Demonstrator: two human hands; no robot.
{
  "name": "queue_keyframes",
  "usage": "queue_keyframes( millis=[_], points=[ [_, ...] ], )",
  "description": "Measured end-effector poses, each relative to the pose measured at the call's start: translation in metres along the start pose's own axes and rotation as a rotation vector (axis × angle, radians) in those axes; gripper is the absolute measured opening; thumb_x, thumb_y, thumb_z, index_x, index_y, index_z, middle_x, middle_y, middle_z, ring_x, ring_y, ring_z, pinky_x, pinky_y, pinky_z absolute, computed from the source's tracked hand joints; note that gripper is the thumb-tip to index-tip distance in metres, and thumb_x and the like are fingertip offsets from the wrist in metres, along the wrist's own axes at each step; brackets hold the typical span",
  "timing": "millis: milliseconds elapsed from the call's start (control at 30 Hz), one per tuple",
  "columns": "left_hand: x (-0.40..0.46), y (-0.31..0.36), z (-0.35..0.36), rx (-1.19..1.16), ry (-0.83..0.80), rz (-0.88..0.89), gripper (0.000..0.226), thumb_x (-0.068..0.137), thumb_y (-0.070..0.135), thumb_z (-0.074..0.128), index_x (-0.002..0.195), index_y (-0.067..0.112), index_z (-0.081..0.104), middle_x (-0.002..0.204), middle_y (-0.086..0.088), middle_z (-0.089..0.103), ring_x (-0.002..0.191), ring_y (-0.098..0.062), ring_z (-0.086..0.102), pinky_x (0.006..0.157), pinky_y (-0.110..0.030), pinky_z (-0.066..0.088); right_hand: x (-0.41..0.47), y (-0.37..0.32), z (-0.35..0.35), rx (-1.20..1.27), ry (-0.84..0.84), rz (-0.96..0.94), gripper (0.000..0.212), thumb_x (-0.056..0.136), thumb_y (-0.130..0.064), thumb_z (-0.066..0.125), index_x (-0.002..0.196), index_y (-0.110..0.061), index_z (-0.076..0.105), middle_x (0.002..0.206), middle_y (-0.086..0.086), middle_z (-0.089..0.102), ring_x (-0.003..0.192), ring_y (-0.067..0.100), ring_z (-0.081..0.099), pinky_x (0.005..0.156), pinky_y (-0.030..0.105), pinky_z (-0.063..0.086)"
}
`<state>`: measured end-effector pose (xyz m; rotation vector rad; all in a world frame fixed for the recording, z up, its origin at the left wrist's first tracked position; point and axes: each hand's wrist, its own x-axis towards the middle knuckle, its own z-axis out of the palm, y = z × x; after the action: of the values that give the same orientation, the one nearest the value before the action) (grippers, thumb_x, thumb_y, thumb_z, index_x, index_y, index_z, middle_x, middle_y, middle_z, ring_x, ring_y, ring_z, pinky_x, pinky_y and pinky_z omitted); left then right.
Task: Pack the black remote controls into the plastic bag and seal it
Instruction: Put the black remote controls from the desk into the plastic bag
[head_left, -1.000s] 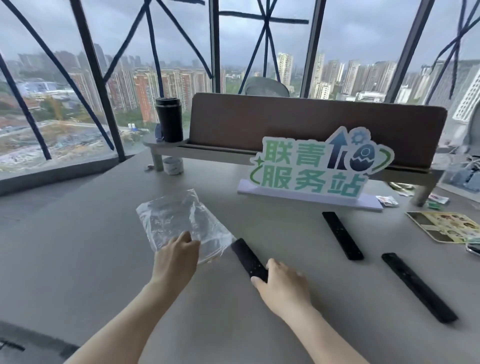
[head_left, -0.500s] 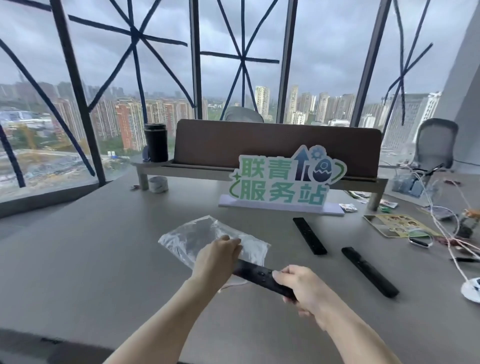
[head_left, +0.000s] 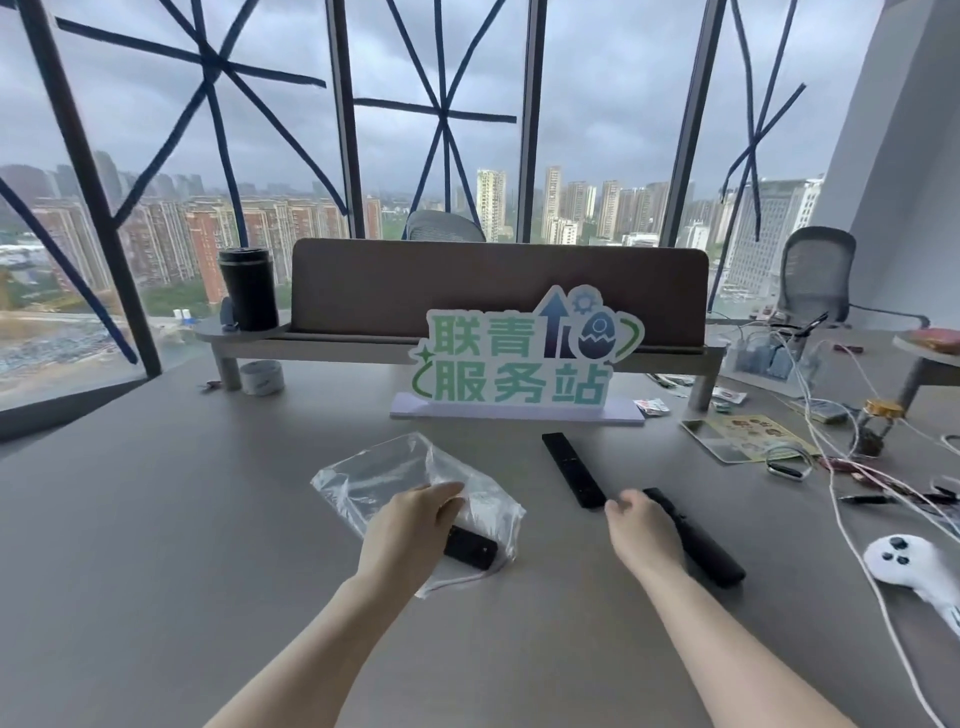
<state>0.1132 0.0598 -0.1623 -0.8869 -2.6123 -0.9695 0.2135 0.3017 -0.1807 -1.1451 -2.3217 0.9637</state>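
Observation:
A clear plastic bag (head_left: 384, 475) lies on the grey table, mouth toward me. One black remote (head_left: 470, 552) is inside it, its near end showing at the mouth. My left hand (head_left: 410, 532) grips the bag at its mouth, over that remote. Two more black remotes lie to the right: a far one (head_left: 571, 467) and a near one (head_left: 714, 558). My right hand (head_left: 641, 535) rests against the left side of the near remote's far end, thumb and fingers apart, not closed around it.
A green and white sign (head_left: 519, 364) stands behind the remotes, with a brown divider and shelf behind it. To the right lie a white controller (head_left: 904, 566), white cables (head_left: 831, 467), a wristband and a leaflet. A black tumbler (head_left: 248, 293) stands at back left.
My right hand pushed the first remote into the bag, let it go and moved right to the near remote. My left hand stayed on the bag's mouth. The view tilted up.

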Motion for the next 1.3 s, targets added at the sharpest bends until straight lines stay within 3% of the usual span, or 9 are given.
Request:
queue_keyframes(
  millis=[100, 300, 433, 533, 667, 900, 1067, 1200, 1300],
  points=[
    [-0.01, -0.004, 0.002, -0.021, 0.005, -0.014, 0.031, 0.091, 0.034, 0.05, 0.121, 0.037, 0.058, 0.117, 0.006, 0.069, 0.104, -0.022, 0.063, 0.078, -0.033, 0.05, 0.024, -0.006, 0.015, -0.163, -0.005, -0.028, 0.042, 0.097, -0.038, 0.044, 0.117, -0.004, 0.058, 0.123, 0.018, 0.061, 0.111, 0.035, 0.059, 0.087, 0.042, 0.048],
    [-0.015, -0.011, 0.009, -0.009, -0.007, -0.044, 0.026, 0.092, 0.038, 0.048, 0.111, 0.039, 0.064, 0.105, 0.006, 0.072, 0.096, -0.02, 0.064, 0.077, -0.035, 0.052, 0.042, -0.014, 0.038, -0.343, -0.058, -0.014, 0.038, 0.093, -0.04, 0.051, 0.113, -0.008, 0.059, 0.116, 0.013, 0.065, 0.11, 0.035, 0.061, 0.077, 0.037, 0.045],
    [-0.007, -0.004, 0.016, -0.083, -0.039, -0.113, 0.025, 0.092, 0.038, 0.047, 0.104, 0.034, 0.067, 0.093, 0.005, 0.074, 0.09, -0.023, 0.064, 0.073, -0.034, 0.05, 0.034, 0.002, 0.014, 0.138, -0.183, 0.084, 0.028, 0.09, -0.027, 0.046, 0.071, -0.008, 0.055, 0.072, 0.016, 0.064, 0.07, 0.034, 0.066, 0.055, 0.031, 0.039],
    [0.006, 0.011, 0.022, -0.169, -0.05, -0.148, 0.025, 0.092, 0.038, 0.048, 0.101, 0.03, 0.07, 0.084, 0.001, 0.073, 0.08, -0.022, 0.064, 0.065, -0.031, 0.044, -0.006, 0.024, -0.03, 0.567, -0.244, 0.22, 0.027, 0.095, -0.016, 0.046, 0.071, -0.006, 0.054, 0.052, 0.012, 0.053, 0.026, 0.017, 0.032, 0.036, 0.018, 0.021],
    [0.02, 0.034, 0.023, -0.256, -0.039, -0.112, 0.021, 0.091, 0.033, 0.048, 0.082, 0.035, 0.067, 0.072, -0.002, 0.068, 0.073, -0.028, 0.061, 0.063, -0.032, 0.044, -0.068, 0.042, -0.083, 0.721, -0.419, 0.229, 0.028, 0.096, -0.014, 0.044, 0.068, -0.01, 0.046, 0.045, 0.008, 0.045, 0.029, 0.011, 0.017, 0.036, 0.016, 0.012],
    [0.005, 0.048, 0.021, -0.196, -0.036, -0.097, 0.027, 0.091, 0.033, 0.05, 0.109, 0.028, 0.069, 0.103, 0.001, 0.075, 0.092, -0.019, 0.066, 0.07, -0.025, 0.043, -0.096, -0.013, -0.016, 0.691, -0.567, 0.17, 0.03, 0.101, -0.022, 0.045, 0.09, -0.003, 0.064, 0.061, 0.009, 0.065, 0.033, 0.014, 0.03, 0.038, 0.023, 0.022],
    [-0.004, 0.036, 0.021, -0.164, -0.02, -0.116, 0.024, 0.09, 0.036, 0.05, 0.098, 0.03, 0.071, 0.09, 0.002, 0.076, 0.087, -0.022, 0.066, 0.069, -0.03, 0.046, -0.091, 0.007, -0.01, 0.459, -0.2, 0.071, 0.022, 0.095, -0.018, 0.052, 0.087, -0.014, 0.072, 0.072, 0.003, 0.074, 0.042, 0.014, 0.045, 0.045, 0.026, 0.033],
    [-0.009, 0.028, 0.025, -0.142, -0.029, -0.122, 0.022, 0.089, 0.038, 0.051, 0.097, 0.034, 0.071, 0.089, 0.004, 0.076, 0.086, -0.022, 0.066, 0.073, -0.032, 0.05, -0.056, 0.05, -0.042, 0.155, 0.16, 0.065, 0.027, 0.094, -0.019, 0.05, 0.114, -0.018, 0.068, 0.12, 0.009, 0.065, 0.095, 0.029, 0.063, 0.074, 0.032, 0.043],
    [-0.015, 0.028, 0.025, -0.101, -0.051, -0.123, 0.023, 0.087, 0.037, 0.053, 0.104, 0.036, 0.069, 0.096, 0.005, 0.076, 0.093, -0.023, 0.066, 0.078, -0.033, 0.053, -0.03, 0.069, -0.056, -0.138, 0.154, 0.122, 0.041, 0.096, -0.034, 0.05, 0.13, -0.013, 0.055, 0.133, 0.013, 0.052, 0.11, 0.037, 0.06, 0.084, 0.04, 0.045]
  ],
)
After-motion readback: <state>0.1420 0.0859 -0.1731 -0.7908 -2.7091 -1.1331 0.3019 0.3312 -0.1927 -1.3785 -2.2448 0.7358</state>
